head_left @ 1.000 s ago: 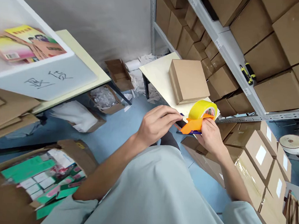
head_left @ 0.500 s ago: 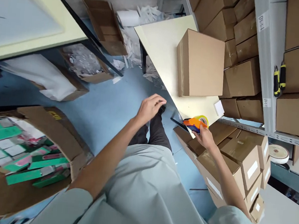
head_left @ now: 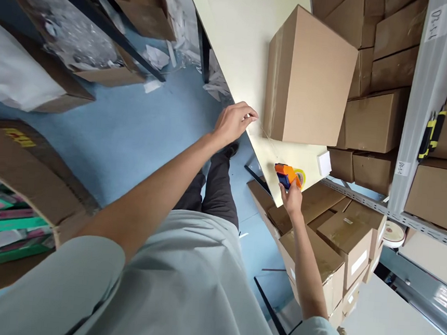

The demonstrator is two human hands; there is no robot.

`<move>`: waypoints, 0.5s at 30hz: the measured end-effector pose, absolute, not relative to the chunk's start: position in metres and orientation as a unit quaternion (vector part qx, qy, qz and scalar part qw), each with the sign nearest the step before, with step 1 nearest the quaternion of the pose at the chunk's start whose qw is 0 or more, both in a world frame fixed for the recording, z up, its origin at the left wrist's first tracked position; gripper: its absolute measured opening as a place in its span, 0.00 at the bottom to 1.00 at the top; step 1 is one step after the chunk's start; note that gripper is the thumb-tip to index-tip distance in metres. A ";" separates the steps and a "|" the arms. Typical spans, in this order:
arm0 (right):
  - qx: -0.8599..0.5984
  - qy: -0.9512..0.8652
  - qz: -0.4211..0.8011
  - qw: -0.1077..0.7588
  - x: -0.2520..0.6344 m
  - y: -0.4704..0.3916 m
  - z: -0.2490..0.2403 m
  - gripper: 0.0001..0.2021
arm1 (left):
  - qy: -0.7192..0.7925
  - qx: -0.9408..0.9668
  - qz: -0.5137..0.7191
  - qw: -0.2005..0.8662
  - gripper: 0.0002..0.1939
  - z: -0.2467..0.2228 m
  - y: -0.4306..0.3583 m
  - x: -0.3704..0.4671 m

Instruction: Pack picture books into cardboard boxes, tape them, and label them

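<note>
My right hand (head_left: 292, 197) is closed around an orange and dark blue tape dispenser (head_left: 285, 176), which carries a yellow-rimmed roll, over the near corner of the cream table. My left hand (head_left: 235, 122) has its thumb and fingers pinched together at the table's left edge. From these fingertips a faint see-through strip, apparently clear tape (head_left: 266, 133), runs toward the dispenser. Just beyond both hands, a closed cardboard box (head_left: 314, 87) stands on the table, with tape along its left side. The hands do not touch this box.
The cream table (head_left: 235, 38) also bears a small white box (head_left: 324, 163). Shelving (head_left: 419, 117) with stacked cartons rises on the right, two yellow-black cutters (head_left: 432, 133) hanging on it. More cartons (head_left: 343, 232) stand below the table's corner. An open carton (head_left: 39, 172) with green packages is at left.
My view has shifted closer to the table. My left hand has moved up to its edge, still pinched. The dispenser in my right hand has turned and now lies over the tabletop corner.
</note>
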State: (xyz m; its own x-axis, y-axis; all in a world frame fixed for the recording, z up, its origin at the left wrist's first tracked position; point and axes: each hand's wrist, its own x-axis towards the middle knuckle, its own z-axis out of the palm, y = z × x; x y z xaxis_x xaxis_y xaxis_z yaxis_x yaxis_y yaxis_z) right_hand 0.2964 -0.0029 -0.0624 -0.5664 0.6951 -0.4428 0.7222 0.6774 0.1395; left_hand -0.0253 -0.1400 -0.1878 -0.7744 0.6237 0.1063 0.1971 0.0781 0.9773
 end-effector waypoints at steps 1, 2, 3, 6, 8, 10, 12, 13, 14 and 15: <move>0.407 0.884 -0.033 0.228 0.297 -0.003 -0.066 0.27 | 0.713 0.288 0.616 0.173 0.08 -0.190 -0.137 -0.025; 0.414 0.883 -0.038 0.217 0.297 -0.003 -0.070 0.27 | 0.713 0.288 0.616 0.171 0.08 -0.191 -0.135 -0.024; 0.420 0.883 -0.043 0.205 0.298 -0.003 -0.073 0.27 | 0.713 0.287 0.617 0.169 0.08 -0.191 -0.132 -0.022; 0.436 0.880 -0.053 0.181 0.298 -0.005 -0.082 0.27 | 0.712 0.271 0.627 0.162 0.08 -0.190 -0.121 -0.016; 0.440 0.876 -0.044 0.192 0.296 -0.008 -0.085 0.28 | 0.707 0.252 0.640 0.164 0.09 -0.187 -0.112 -0.011; 0.437 0.872 -0.024 0.221 0.294 -0.012 -0.086 0.28 | 0.697 0.226 0.658 0.173 0.10 -0.185 -0.102 -0.006; 0.427 0.872 -0.012 0.241 0.291 -0.016 -0.085 0.28 | 0.686 0.187 0.679 0.180 0.12 -0.183 -0.094 0.000; 0.423 0.873 -0.011 0.242 0.291 -0.018 -0.085 0.28 | 0.681 0.165 0.690 0.183 0.16 -0.182 -0.092 0.004; 0.422 0.874 -0.013 0.239 0.291 -0.020 -0.086 0.28 | 0.675 0.147 0.699 0.187 0.21 -0.180 -0.090 0.009; 0.425 0.874 -0.016 0.235 0.292 -0.022 -0.086 0.28 | 0.669 0.127 0.707 0.191 0.27 -0.178 -0.089 0.016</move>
State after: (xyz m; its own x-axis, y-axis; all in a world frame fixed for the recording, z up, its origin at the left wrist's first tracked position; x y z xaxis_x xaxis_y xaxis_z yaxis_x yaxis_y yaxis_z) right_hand 0.2920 -0.0219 -0.0862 -0.5286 0.7349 -0.4248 0.7502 0.6386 0.1713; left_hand 0.0156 -0.0890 -0.1781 -0.8946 0.4404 -0.0756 -0.1001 -0.0326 0.9944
